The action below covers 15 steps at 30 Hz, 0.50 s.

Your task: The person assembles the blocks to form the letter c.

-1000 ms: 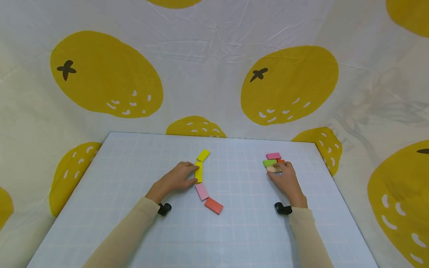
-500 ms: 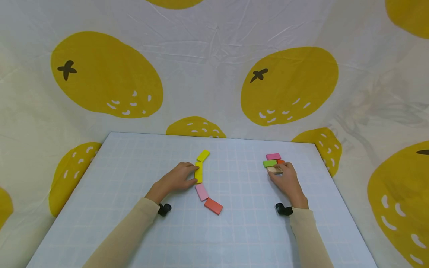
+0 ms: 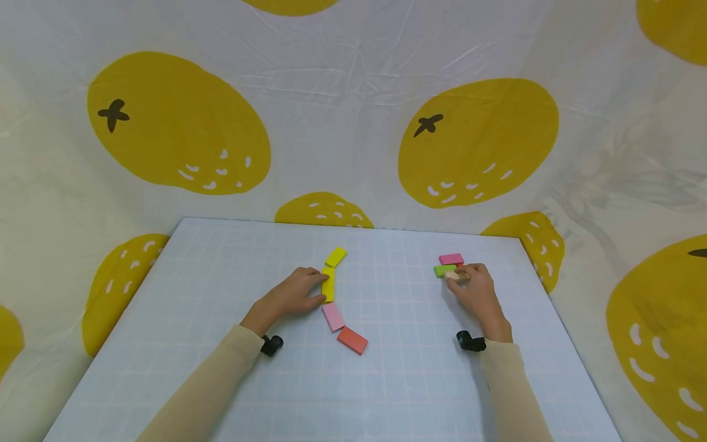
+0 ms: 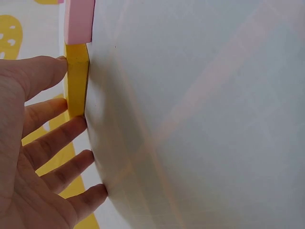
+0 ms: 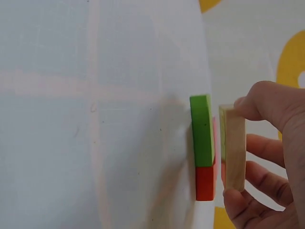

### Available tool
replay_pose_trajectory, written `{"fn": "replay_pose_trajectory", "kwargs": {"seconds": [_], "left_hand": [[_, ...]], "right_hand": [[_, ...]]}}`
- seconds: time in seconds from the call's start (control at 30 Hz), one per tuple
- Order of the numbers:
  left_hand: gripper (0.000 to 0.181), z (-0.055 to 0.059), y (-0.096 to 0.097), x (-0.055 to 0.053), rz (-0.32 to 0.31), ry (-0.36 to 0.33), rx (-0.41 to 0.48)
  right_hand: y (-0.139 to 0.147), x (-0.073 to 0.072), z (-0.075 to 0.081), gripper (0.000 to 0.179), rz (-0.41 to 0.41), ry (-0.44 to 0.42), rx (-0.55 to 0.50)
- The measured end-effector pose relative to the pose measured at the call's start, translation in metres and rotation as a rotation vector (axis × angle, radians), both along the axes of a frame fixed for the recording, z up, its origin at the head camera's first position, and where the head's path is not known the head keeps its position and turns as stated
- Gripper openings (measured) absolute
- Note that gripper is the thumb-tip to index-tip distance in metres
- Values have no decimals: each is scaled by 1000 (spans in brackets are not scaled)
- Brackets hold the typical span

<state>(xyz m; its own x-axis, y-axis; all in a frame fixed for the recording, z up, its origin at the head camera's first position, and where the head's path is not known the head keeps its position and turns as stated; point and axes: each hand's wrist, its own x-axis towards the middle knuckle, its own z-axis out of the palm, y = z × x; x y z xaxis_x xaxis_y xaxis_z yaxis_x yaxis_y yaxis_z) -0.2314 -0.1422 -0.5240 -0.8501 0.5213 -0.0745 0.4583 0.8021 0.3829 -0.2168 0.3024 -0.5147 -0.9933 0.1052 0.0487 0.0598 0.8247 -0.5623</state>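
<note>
My left hand rests with its thumb and fingers on a yellow block; the left wrist view shows the thumb near one end and the other fingers spread beyond. A pink block adjoins that yellow one. On the right, my right hand pinches a plain wooden block by its ends, between thumb and fingers. This block is lifted, apart from the green block and the orange block beside it. In the head view the orange block is mostly hidden by the hand.
Beyond the green block lies a darker pink block. Another yellow block lies at the far end of the left row, and a red block at its near end. A patterned cloth hangs behind the table.
My right hand has raised the wooden block from the table and shifted it slightly right. The left hand has stayed in place on the yellow block.
</note>
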Motion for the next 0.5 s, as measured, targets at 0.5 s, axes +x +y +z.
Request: {"fn": "replay_pose_trajectory", "kwargs": {"seconds": [0.5], "left_hand": [[55, 1, 0, 1, -7, -4, 2]], "right_hand": [[-21, -14, 7, 39, 47, 68, -86]]}}
